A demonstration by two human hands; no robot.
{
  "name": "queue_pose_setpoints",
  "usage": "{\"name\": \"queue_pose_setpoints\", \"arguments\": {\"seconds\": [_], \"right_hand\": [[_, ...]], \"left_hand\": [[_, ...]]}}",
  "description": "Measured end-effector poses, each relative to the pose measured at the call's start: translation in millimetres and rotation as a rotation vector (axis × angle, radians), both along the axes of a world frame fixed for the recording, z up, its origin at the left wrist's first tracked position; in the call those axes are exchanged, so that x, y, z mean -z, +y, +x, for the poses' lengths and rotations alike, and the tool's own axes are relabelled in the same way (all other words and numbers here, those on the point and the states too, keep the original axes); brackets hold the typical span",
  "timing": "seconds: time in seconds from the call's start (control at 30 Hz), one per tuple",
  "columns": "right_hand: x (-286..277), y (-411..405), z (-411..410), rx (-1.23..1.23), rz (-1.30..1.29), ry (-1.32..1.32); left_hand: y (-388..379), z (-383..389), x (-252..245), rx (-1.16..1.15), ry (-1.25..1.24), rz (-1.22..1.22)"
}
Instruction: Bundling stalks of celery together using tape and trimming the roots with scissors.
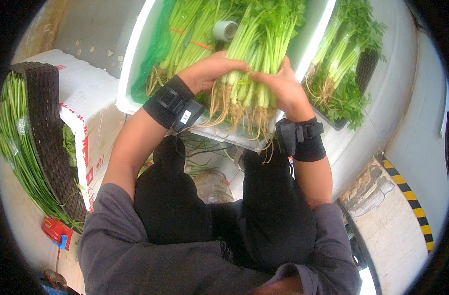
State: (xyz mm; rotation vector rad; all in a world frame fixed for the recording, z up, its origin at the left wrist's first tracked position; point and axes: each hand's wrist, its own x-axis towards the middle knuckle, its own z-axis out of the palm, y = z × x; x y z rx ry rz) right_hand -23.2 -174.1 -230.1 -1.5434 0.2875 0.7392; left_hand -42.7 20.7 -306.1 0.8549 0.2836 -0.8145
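Both of my hands clasp a bunch of celery (pixel 259 62) above a white foam box (pixel 130 73). My left hand (pixel 211 70) wraps the stalks from the left and my right hand (pixel 281 83) from the right, with the thumbs nearly meeting in front. Pale roots (pixel 243 116) hang down from the bunch over the box's near rim. More celery (pixel 187 40) lies in the box on the left, some of it bound with orange ties. A roll of tape (pixel 224 30) rests on that celery, just beyond my left hand. Green netting (pixel 154 55) lines the box's left wall.
Taped celery bunches (pixel 339 62) lie on a dark woven tray (pixel 366 68) at the right. At the left stand a dark woven basket (pixel 43 129) of long green stems (pixel 16 136) and another foam box (pixel 88 84). A red tape measure (pixel 55 228) is at lower left.
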Motion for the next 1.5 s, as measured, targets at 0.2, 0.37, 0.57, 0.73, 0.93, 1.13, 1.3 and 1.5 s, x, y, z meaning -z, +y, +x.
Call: {"name": "queue_pose_setpoints", "arguments": {"seconds": [0.2,0.37,0.57,0.73,0.93,1.13,1.3,1.5], "right_hand": [[2.5,-0.2,0.7,-0.001,0.018,-0.003],[-6.4,16.3,-0.9,0.039,-0.072,-0.02],[8.4,3.0,5.0,0.064,0.014,0.072],[13.0,8.9,-1.3,0.114,0.06,0.092],[11.1,7.5,-1.4,0.063,0.014,0.052],[12.6,0.8,0.0,0.075,0.017,0.036],[8.7,8.0,-1.5,0.07,0.035,0.082],[11.6,2.4,-2.3,0.066,0.016,0.007]], "left_hand": [[-0.1,0.0,-2.4,-0.034,-0.049,0.056],[6.4,0.8,1.5,-0.033,-0.042,0.072],[11.1,4.3,2.0,0.026,-0.012,0.04],[-0.3,-0.2,-4.0,-0.029,-0.057,0.056],[6.7,2.3,1.3,0.019,-0.12,0.099],[10.4,3.6,-5.2,0.07,-0.135,0.125],[3.7,-1.3,-0.7,0.012,-0.113,0.074],[-1.0,2.1,-4.1,0.05,-0.24,0.119]]}}
